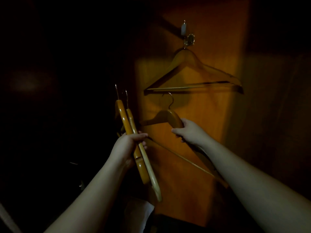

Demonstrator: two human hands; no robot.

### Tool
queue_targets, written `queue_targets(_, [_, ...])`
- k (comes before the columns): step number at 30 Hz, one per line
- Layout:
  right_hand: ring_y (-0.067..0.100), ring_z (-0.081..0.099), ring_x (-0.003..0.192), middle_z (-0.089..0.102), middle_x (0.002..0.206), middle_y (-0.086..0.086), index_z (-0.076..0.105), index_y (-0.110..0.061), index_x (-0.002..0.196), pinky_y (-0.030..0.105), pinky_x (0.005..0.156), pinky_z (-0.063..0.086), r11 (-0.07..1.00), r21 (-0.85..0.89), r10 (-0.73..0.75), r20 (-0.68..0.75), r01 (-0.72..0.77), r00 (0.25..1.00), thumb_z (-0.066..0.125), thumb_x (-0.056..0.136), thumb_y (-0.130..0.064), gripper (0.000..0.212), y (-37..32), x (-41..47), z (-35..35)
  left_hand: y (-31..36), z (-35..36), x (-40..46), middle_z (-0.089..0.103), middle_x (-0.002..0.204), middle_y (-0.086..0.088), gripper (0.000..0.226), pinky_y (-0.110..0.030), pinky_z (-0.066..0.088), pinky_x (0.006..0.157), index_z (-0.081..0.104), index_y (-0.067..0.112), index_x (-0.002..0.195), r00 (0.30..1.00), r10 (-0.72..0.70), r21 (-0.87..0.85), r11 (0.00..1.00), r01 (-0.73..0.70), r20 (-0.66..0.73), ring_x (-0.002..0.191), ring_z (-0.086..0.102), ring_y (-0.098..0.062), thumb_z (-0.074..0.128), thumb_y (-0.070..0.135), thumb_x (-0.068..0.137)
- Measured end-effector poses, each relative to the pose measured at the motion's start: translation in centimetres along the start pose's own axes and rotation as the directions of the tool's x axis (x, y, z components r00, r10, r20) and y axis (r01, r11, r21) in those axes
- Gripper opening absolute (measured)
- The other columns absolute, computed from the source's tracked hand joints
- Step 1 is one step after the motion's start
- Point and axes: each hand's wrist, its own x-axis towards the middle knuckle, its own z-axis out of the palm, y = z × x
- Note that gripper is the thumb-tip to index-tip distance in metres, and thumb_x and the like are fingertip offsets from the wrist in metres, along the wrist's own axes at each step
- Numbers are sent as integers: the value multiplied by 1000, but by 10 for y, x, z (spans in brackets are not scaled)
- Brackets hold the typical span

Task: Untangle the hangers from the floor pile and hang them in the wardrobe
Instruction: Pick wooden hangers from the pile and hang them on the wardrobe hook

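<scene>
My left hand grips a bunch of wooden hangers side on, their metal hooks pointing up. My right hand holds one wooden hanger by its right shoulder, hook up, its crossbar slanting down under my forearm. Above it a tilted wooden hanger hangs from a metal hook on the orange wardrobe panel. The held hanger's hook sits just below that hanger's crossbar.
The scene is very dark. Left of the lit panel is black space where nothing can be made out. A pale cloth or paper shows at the bottom, below my left forearm. A small white hook is fixed above the metal one.
</scene>
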Motion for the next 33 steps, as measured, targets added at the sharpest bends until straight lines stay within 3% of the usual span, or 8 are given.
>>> queue_targets(2, [14, 60, 76, 59, 91, -2, 46, -21, 132, 26, 57, 45, 990, -134, -42, -67, 32, 997, 67, 91, -30, 46, 3, 1, -13, 4, 0, 4, 55, 65, -8, 15, -22, 48, 43, 54, 7, 96, 1000, 8, -11, 1000, -8, 18, 45, 52, -13, 59, -4, 86])
queue_targets(6, [16, 52, 86, 46, 109, -2, 41, -18, 138, 23, 61, 40, 913, -407, -97, -148, 29, 984, 71, 88, -28, 59, 3, 3, -36, 17, 7, 7, 57, 63, -6, 10, -21, 47, 43, 55, 6, 90, 997, 17, -60, 998, -13, 72, 44, 52, -11, 54, -4, 88])
queue_targets(10, [19, 57, 90, 55, 117, 5, 43, -20, 132, 30, 69, 48, 861, -508, -121, -202, 2, 972, 73, 86, -28, 56, 4, 6, -57, 34, 17, 11, 55, 63, -6, 12, -19, 45, 41, 51, 7, 91, 991, 24, -96, 995, -11, 135, 43, 49, -11, 50, -5, 89])
queue_targets(14, [24, 62, 100, 61, 120, 3, 41, -21, 133, 34, 72, 51, 780, -621, -191, -353, -77, 916, 71, 87, -36, 57, 2, 7, -74, 50, 23, 18, 53, 53, -4, 12, -19, 44, 39, 49, 8, 94, 985, 29, -57, 998, -20, 167, 41, 48, -11, 51, -3, 89])
queue_targets(19, [31, 65, 102, 65, 120, 8, 38, -20, 133, 39, 73, 54, 798, -592, -264, -510, -111, 818, 69, 88, -38, 58, 3, 12, -95, 66, 28, 34, 58, 52, -6, 24, -22, 45, 39, 55, 1, 110, 986, 132, 42, 990, -137, 105, 40, 54, -15, 59, 0, 86])
queue_targets(23, [31, 62, 101, 64, 113, 10, 43, -20, 126, 41, 76, 54, 786, -603, -285, -551, -137, 784, 67, 88, -42, 50, -6, 23, -116, 78, 36, 40, 65, 75, -13, 25, -28, 50, 46, 54, -3, 110, 953, 290, 84, 951, -297, 86, 47, 58, -16, 62, 1, 87])
queue_targets(26, [27, 54, 112, 57, 120, 6, 49, -15, 124, 39, 84, 49, 767, -631, -357, -569, -115, 741, 68, 88, -40, 48, -15, 36, -128, 87, 42, 44, 64, 76, -14, 30, -30, 50, 47, 53, -7, 115, 937, 332, 105, 933, -343, 106, 48, 58, -18, 62, 3, 88])
queue_targets(33, [24, 48, 117, 55, 119, 4, 54, -14, 123, 37, 92, 46, 771, -623, -410, -647, -135, 642, 68, 88, -38, 44, -30, 71, -143, 99, 52, 48, 62, 73, -13, 12, -29, 49, 45, 55, -5, 98, 925, 350, 110, 924, -367, 151, 45, 57, -17, 60, 1, 89])
